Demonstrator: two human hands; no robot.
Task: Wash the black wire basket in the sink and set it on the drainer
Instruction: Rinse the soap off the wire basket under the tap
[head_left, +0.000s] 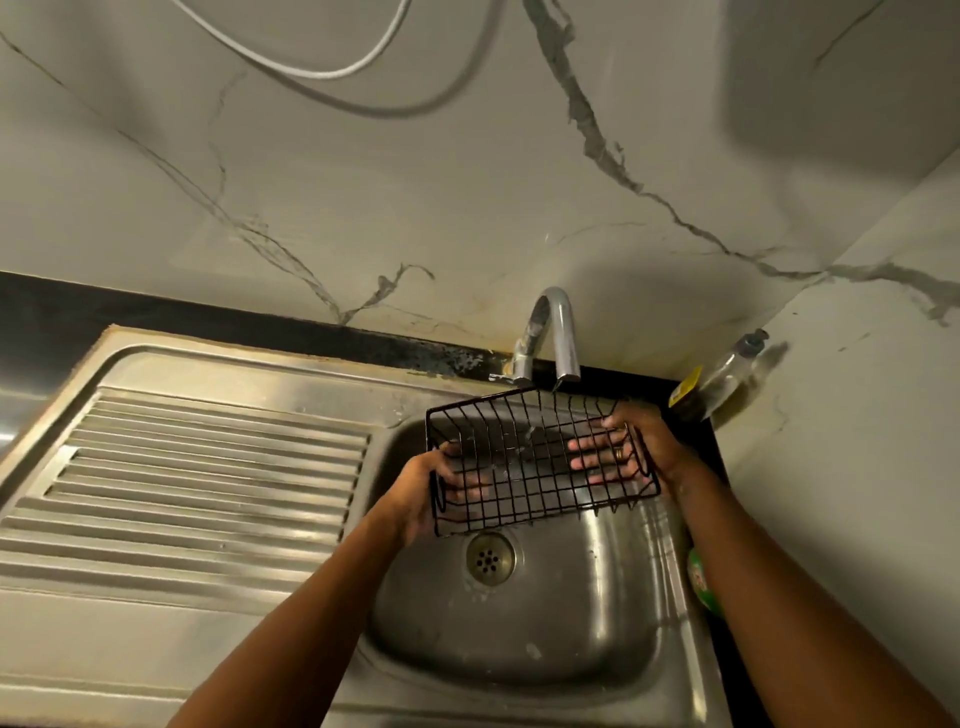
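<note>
I hold the black wire basket (524, 462) in the air over the steel sink (597, 613), just below the tap's spout (563, 338). My left hand (431, 483) grips its left end, thumb over the rim and fingers underneath. My right hand (628, 441) holds the right end, its fingers spread flat inside against the wires and its thumb over the back rim. A little water glints on the wires under the spout. The ribbed drainer (208, 467) lies to the left of the sink bowl.
A clear soap bottle (732, 374) with a yellow label leans in the back right corner. A green object (698, 577) sits on the sink's right edge. The drain (490, 557) is open in the bowl. The marble wall rises right behind the tap.
</note>
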